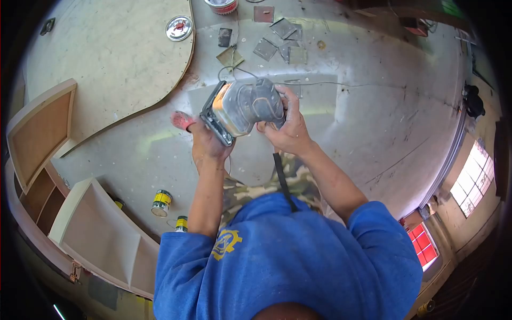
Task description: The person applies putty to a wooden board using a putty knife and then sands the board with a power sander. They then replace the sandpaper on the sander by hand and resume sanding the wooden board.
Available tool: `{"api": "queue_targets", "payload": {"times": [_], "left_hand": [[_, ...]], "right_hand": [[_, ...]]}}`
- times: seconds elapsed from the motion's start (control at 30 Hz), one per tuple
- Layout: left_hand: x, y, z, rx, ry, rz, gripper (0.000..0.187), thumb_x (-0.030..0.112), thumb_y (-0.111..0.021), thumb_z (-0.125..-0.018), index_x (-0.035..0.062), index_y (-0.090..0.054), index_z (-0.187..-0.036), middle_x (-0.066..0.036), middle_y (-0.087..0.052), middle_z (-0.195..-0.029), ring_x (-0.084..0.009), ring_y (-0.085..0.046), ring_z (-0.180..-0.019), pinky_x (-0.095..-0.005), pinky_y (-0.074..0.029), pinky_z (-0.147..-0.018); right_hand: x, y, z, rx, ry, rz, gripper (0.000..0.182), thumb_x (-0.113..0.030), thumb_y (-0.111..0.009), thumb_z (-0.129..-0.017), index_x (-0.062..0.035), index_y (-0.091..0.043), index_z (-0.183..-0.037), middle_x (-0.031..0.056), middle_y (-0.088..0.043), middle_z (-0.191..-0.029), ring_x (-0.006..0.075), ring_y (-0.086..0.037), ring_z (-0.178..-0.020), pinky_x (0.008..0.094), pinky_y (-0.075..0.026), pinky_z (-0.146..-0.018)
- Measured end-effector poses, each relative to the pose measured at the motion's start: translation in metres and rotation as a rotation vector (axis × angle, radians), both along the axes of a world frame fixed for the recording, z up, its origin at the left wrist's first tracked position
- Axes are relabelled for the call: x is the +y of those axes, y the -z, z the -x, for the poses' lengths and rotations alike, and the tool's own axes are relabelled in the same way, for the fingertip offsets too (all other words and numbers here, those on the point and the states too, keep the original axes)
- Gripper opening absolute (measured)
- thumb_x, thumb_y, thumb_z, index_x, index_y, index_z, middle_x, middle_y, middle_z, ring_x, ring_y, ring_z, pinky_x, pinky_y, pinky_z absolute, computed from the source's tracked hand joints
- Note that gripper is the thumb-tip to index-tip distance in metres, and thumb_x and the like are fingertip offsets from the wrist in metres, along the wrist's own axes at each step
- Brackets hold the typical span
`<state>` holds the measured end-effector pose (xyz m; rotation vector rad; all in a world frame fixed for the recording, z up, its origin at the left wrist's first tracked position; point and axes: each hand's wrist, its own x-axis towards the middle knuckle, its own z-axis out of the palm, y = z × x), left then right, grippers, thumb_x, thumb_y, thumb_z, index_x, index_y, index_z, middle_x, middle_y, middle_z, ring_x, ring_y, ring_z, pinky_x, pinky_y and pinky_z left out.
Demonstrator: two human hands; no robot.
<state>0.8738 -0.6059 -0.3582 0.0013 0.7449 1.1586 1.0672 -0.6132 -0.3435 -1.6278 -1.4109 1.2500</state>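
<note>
A dusty grey and orange power sander (248, 106) is held up in front of my body, turned on its side, its flat base facing left. My right hand (290, 125) is closed round the grey body at its right end. At the base, my left hand (209, 141) grips the sander's lower left edge, with its palm side partly hidden behind the tool. A pink and red thing (182, 120), perhaps a shoe, shows just left of my left hand. A thin cable runs behind the sander.
Several square sheets (282, 40) lie beyond the sander. A curved wooden board (117, 58) bears a round lid (179, 28). Wooden cabinet parts (101, 229) stand at left, near a paint can (161, 203). A window (473, 178) is at right.
</note>
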Motion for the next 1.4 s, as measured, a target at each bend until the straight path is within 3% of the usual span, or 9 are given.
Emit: {"api": "queue_targets", "payload": {"times": [0.13,0.23,0.33,0.57,0.77,0.87,1.07,1.3,1.4], "left_hand": [[-0.069,-0.071,0.042,0.139,0.160,0.039,0.093,0.074,-0.039,-0.087,0.0008,-0.033,-0.145,-0.014,-0.045,-0.143,-0.0261,-0.046,-0.131,-0.0442,-0.036,-0.110],[-0.163,0.020,0.133,0.753,0.333,0.176,0.100,0.081,-0.034,-0.082,0.0042,-0.030,-0.147,-0.013,-0.042,-0.146,-0.0256,-0.044,-0.132,-0.0431,-0.038,-0.108],[-0.135,-0.103,0.181,0.312,-0.048,-0.082,0.090,0.070,-0.051,-0.083,0.0013,-0.039,-0.140,-0.012,-0.053,-0.134,-0.0238,-0.055,-0.121,-0.0394,-0.047,-0.100],[-0.207,-0.185,0.370,0.457,-0.460,-0.103,0.083,0.067,-0.038,-0.092,-0.0033,-0.045,-0.135,-0.016,-0.060,-0.124,-0.0237,-0.063,-0.110,-0.0362,-0.053,-0.092],[-0.220,-0.260,0.484,0.425,-0.668,-0.167,0.069,0.055,-0.040,-0.099,-0.0071,-0.050,-0.129,-0.015,-0.064,-0.114,-0.0203,-0.066,-0.101,-0.0327,-0.054,-0.088],[-0.201,-0.293,0.528,0.506,-0.714,-0.254,0.063,0.049,-0.043,-0.100,-0.0061,-0.048,-0.131,-0.014,-0.062,-0.120,-0.0187,-0.064,-0.105,-0.0320,-0.052,-0.090],[-0.121,-0.275,0.637,0.661,-0.508,-0.192,0.053,0.030,-0.061,-0.094,-0.0045,-0.047,-0.132,-0.012,-0.062,-0.118,-0.0181,-0.062,-0.107,-0.0326,-0.050,-0.091],[0.031,-0.257,0.788,0.640,-0.302,-0.079,0.049,0.013,-0.064,-0.088,-0.0060,-0.048,-0.131,-0.013,-0.062,-0.117,-0.0180,-0.061,-0.104,-0.0320,-0.050,-0.090],[0.086,-0.294,0.842,0.615,-0.298,-0.082,0.059,0.012,-0.064,-0.088,-0.0056,-0.039,-0.139,-0.015,-0.055,-0.129,-0.0193,-0.058,-0.113,-0.0334,-0.047,-0.097]], "right_hand": [[-0.035,-0.087,0.025,0.094,-0.090,-0.129,0.085,-0.005,-0.072,-0.063,-0.0033,-0.033,-0.137,0.0208,-0.053,-0.117,0.0372,-0.054,-0.106,0.0422,-0.042,-0.096],[-0.042,-0.136,0.081,-0.080,-0.300,-0.297,0.087,-0.010,-0.078,-0.058,-0.0049,-0.035,-0.134,0.0186,-0.053,-0.112,0.0383,-0.053,-0.109,0.0474,-0.035,-0.101],[-0.053,-0.155,0.174,-0.082,-0.475,-0.212,0.088,-0.012,-0.080,-0.058,-0.0054,-0.035,-0.133,0.0193,-0.053,-0.114,0.0376,-0.054,-0.110,0.0469,-0.038,-0.099],[-0.067,-0.221,0.402,0.147,-0.874,-0.470,0.100,-0.015,-0.090,-0.056,-0.0093,-0.029,-0.136,0.0152,-0.057,-0.108,0.0273,-0.061,-0.098,0.0377,-0.049,-0.089],[-0.048,-0.283,0.536,0.121,-1.140,-0.503,0.097,-0.021,-0.089,-0.056,-0.0064,-0.030,-0.131,0.0205,-0.054,-0.110,0.0367,-0.060,-0.101,0.0426,-0.050,-0.087],[-0.035,-0.290,0.586,0.132,-1.092,-0.515,0.091,-0.019,-0.087,-0.055,-0.0094,-0.028,-0.124,0.0173,-0.058,-0.099,0.0285,-0.064,-0.086,0.0401,-0.053,-0.078],[0.037,-0.262,0.681,0.151,-0.969,-0.346,0.089,-0.018,-0.085,-0.055,-0.0099,-0.030,-0.125,0.0143,-0.059,-0.093,0.0206,-0.064,-0.083,0.0350,-0.054,-0.074],[0.166,-0.249,0.803,0.124,-0.883,-0.486,0.087,-0.019,-0.085,-0.055,-0.0073,-0.035,-0.125,0.0150,-0.059,-0.097,0.0286,-0.064,-0.085,0.0388,-0.053,-0.075],[0.223,-0.277,0.851,0.093,-0.846,-0.542,0.076,-0.011,-0.082,-0.056,-0.0064,-0.046,-0.123,0.0169,-0.055,-0.106,0.0327,-0.061,-0.095,0.0402,-0.051,-0.082]]}}
